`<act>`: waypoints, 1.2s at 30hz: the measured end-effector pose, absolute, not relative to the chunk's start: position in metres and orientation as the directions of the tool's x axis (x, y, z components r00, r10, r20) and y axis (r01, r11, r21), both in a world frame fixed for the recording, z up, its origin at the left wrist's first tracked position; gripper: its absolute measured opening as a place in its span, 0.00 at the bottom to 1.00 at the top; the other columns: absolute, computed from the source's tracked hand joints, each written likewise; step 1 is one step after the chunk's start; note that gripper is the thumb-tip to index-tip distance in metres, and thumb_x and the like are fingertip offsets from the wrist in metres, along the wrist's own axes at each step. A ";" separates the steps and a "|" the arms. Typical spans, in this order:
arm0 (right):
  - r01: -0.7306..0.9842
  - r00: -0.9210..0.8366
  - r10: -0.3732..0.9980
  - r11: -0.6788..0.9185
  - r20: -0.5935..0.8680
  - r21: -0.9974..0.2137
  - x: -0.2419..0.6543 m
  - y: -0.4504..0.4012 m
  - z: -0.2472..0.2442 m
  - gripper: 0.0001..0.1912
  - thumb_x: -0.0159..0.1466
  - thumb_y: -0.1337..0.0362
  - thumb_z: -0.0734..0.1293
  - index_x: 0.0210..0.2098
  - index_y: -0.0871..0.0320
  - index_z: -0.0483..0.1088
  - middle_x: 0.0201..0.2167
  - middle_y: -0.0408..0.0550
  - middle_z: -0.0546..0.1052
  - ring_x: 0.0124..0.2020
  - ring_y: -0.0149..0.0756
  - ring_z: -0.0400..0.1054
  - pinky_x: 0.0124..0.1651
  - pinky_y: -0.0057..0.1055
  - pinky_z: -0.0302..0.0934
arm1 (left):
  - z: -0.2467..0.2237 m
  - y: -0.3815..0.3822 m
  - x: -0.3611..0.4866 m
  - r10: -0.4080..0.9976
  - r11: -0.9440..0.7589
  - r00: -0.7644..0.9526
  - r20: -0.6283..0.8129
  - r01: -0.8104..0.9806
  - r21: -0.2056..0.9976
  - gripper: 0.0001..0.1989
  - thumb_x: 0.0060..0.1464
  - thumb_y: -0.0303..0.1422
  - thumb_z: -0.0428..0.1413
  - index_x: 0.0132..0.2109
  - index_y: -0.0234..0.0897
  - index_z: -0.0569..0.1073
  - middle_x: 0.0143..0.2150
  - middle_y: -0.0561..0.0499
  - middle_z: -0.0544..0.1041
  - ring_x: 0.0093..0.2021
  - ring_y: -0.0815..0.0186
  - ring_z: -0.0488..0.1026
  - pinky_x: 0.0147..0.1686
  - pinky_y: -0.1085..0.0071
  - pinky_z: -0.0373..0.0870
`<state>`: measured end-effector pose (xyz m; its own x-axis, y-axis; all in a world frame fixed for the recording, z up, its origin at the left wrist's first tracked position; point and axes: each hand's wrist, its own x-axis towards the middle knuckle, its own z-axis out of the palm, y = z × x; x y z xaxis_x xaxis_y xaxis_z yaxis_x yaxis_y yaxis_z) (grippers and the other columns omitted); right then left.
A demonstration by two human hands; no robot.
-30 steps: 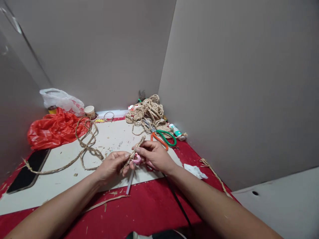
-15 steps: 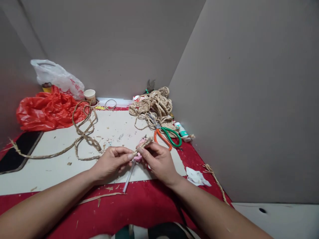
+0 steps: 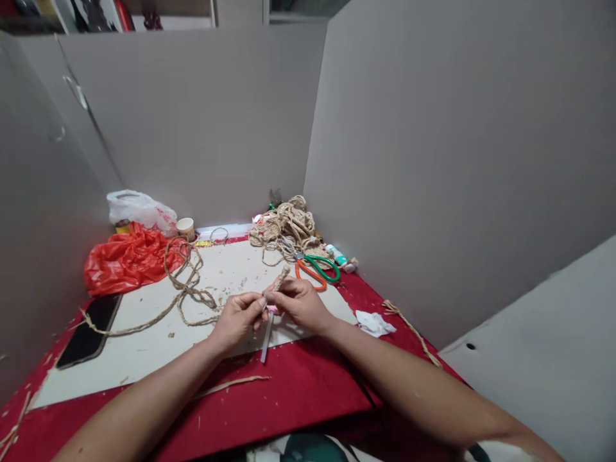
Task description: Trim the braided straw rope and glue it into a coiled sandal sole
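Observation:
A short piece of braided straw cord (image 3: 281,277) stands up between my two hands over the white board (image 3: 139,350). My left hand (image 3: 239,319) pinches at its lower end, thumb and forefinger together. From the right, my right hand (image 3: 302,304) grips the cord, its fingertips touching those of my left hand. Just below the fingers shows something pink (image 3: 272,310), mostly hidden, with a thin translucent stick (image 3: 266,339) slanting down from it. Behind my right hand lie scissors (image 3: 318,269) with one orange and one green handle.
A heap of straw cord (image 3: 291,224) lies at the back, beside a white and green bottle (image 3: 338,256). Looped cord (image 3: 185,289) crosses the board and a black phone (image 3: 91,333). Left are a red plastic bag (image 3: 132,256) and a paper cup (image 3: 185,228). Crumpled tissue (image 3: 374,324) lies right.
The view has tilted up and turned, so shelves show above the partition. Both hands remain together on the cord, which now points more upright; less of the pink thing shows.

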<state>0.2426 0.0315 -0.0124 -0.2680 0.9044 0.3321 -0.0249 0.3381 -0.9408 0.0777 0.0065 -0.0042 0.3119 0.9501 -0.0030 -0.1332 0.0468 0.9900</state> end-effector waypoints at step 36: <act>0.317 -0.386 0.555 0.830 0.737 -0.459 0.269 0.040 -0.011 0.11 0.69 0.64 0.62 0.33 0.57 0.74 0.30 0.50 0.78 0.35 0.37 0.73 0.40 0.34 0.67 | 0.001 0.006 0.079 0.957 0.040 0.287 -0.041 0.011 0.999 0.15 0.53 0.42 0.61 0.39 0.34 0.79 0.23 0.54 0.76 0.19 0.74 0.61 0.22 0.76 0.59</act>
